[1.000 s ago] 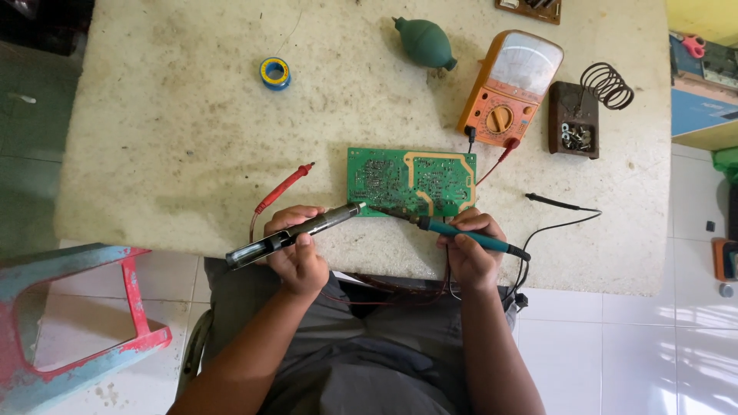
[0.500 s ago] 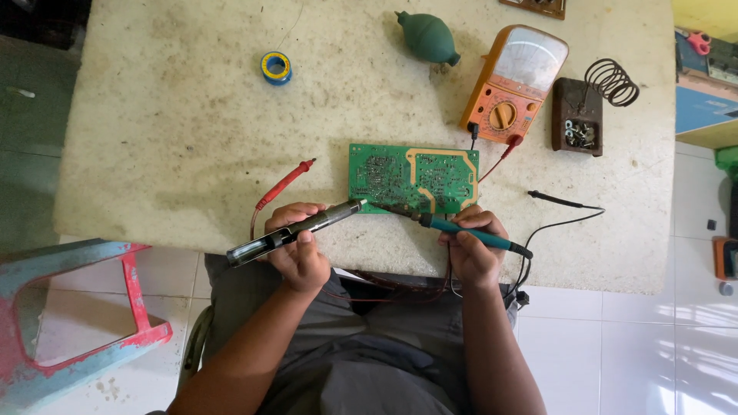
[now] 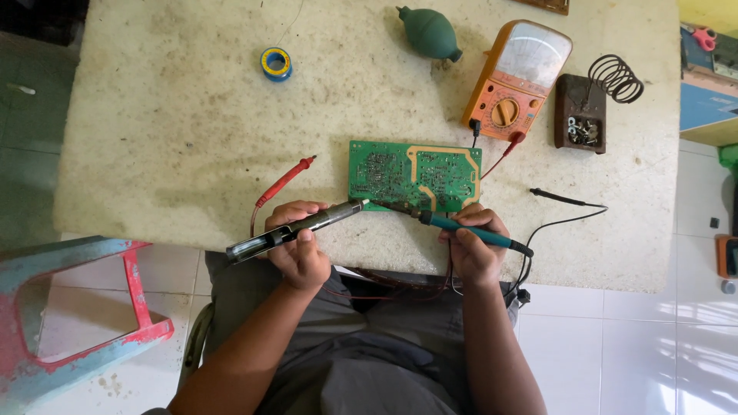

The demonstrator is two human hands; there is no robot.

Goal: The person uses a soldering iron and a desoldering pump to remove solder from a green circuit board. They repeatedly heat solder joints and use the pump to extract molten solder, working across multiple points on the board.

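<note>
Little is changing since the earlier frames: both hands are staying at the board's near edge, with both tools still meeting at its near-left corner.

The left hand (image 3: 298, 244) is closing round a pump (image 3: 296, 229), a dark metal tube slanting up to the right, its pale tip touching the board (image 3: 415, 174). The right hand (image 3: 477, 247) is gripping an iron (image 3: 453, 225) with a teal handle, its thin tip lying along the board's near edge and reaching toward the pump's tip.

The green board is lying flat near the desk's (image 3: 177, 138) near edge, about midway along it. A red probe (image 3: 286, 181) is resting left of the board, a black probe (image 3: 557, 197) right of it. An orange meter (image 3: 517, 81) is sitting beyond the board's far-right corner, with a brown stand (image 3: 580, 112) and its wire coil just right of it. A green bulb (image 3: 429, 33) is lying at the far edge, and a blue solder spool (image 3: 276, 63) toward the far-left.
</note>
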